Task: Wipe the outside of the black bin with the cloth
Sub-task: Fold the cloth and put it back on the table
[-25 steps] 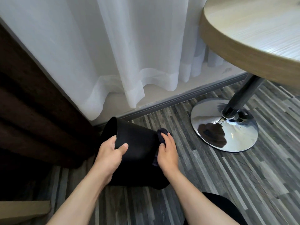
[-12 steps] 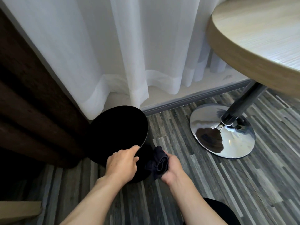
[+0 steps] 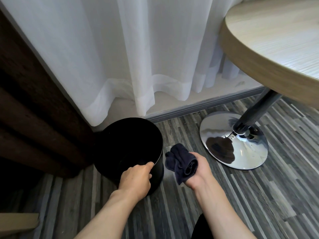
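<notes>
The round black bin [image 3: 127, 145] stands upright on the striped floor, its open mouth facing up, close to the white curtain. My left hand [image 3: 136, 180] grips the bin's near rim, fingers curled over the edge. My right hand [image 3: 198, 171] holds a crumpled dark cloth [image 3: 181, 161] just to the right of the bin. The cloth is off the bin's wall, a small gap between them.
A brown curtain [image 3: 34, 118] hangs at the left, right beside the bin. To the right, a round wooden table [image 3: 276, 49] stands on a dark post with a shiny chrome base [image 3: 241, 152]. A grey skirting strip [image 3: 198, 107] runs along the wall.
The bin went from lying tilted on its side to standing upright. My left hand shifted from its wall to the rim. My right hand drew the cloth away from the bin.
</notes>
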